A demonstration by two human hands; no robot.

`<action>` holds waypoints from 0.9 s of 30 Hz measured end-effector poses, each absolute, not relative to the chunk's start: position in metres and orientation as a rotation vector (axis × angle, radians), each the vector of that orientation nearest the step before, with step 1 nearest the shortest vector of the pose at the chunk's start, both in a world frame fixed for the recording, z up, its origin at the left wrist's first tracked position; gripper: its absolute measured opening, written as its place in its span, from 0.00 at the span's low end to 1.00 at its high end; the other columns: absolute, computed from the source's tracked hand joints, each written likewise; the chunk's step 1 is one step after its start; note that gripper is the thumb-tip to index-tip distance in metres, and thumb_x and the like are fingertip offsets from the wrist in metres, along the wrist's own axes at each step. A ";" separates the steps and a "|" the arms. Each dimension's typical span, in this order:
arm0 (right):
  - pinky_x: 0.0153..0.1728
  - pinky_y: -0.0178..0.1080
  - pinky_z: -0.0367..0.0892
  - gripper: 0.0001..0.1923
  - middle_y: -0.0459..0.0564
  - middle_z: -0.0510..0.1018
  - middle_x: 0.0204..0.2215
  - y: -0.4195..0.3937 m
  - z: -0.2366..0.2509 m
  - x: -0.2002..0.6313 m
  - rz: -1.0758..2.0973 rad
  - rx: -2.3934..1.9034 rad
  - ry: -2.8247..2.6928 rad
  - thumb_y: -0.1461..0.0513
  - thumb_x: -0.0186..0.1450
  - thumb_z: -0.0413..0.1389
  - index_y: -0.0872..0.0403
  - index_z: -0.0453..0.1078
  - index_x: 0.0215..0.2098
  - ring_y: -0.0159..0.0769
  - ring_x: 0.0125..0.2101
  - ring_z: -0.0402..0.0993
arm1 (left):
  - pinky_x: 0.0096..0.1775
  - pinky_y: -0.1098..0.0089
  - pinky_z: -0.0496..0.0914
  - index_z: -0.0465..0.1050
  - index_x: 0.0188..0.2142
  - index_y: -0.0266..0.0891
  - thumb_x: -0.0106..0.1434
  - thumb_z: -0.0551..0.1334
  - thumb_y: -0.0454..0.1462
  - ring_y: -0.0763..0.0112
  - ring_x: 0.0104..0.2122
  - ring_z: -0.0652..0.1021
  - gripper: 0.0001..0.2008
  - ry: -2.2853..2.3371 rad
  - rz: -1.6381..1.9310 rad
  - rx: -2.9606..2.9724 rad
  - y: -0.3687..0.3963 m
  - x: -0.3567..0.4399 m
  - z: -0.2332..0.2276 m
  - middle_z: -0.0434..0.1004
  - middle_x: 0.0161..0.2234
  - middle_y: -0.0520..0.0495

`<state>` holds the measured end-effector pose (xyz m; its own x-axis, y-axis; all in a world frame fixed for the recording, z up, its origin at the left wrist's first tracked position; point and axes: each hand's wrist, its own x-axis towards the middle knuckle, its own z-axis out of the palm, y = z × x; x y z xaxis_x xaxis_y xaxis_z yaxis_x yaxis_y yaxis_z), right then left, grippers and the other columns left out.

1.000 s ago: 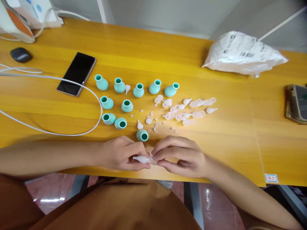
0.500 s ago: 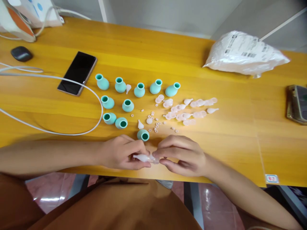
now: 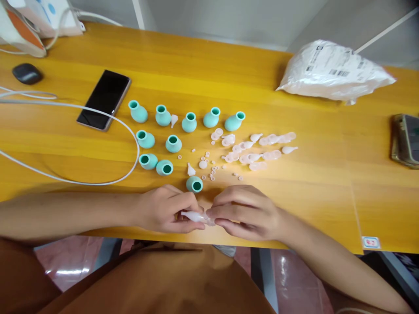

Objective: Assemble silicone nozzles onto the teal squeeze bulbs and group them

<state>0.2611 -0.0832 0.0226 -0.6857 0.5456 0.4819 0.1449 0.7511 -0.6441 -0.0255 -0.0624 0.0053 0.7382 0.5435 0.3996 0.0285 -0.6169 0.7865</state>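
My left hand [image 3: 173, 209] is closed around a white tapered nozzle [image 3: 191, 216], whose narrow tip points left. At the nozzle's right end is a clear translucent piece [image 3: 209, 221], pinched by the fingertips of my right hand [image 3: 247, 213]. The two parts touch; whether they are joined I cannot tell. Just beyond my hands a teal squeeze bulb [image 3: 194, 184] lies with its dark opening facing me. Another white nozzle [image 3: 191, 169] lies behind it. Several small translucent rings [image 3: 212, 173] are scattered to the right of that nozzle.
Several more teal bulbs [image 3: 189, 123] stand or lean farther back. To the right are rows of translucent pieces [image 3: 271, 155]. A phone [image 3: 105, 99], a white cable [image 3: 126, 126] and a black mouse [image 3: 27, 73] lie left; a white plastic bag [image 3: 334, 74] and another phone [image 3: 407, 140] lie right.
My right fingertips have shifted slightly left and closed more on the clear piece, its end tilting a little downward. My left hand keeps its hold on the nozzle.
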 end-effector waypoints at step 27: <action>0.55 0.48 0.82 0.34 0.63 0.84 0.57 -0.076 0.009 0.249 0.438 -0.779 -2.239 0.65 0.73 0.67 0.57 0.67 0.74 0.48 0.56 0.84 | 0.35 0.72 0.79 0.68 0.51 0.45 0.64 0.66 0.29 0.70 0.29 0.85 0.18 0.144 0.759 2.045 -0.061 -0.027 0.001 0.87 0.35 0.52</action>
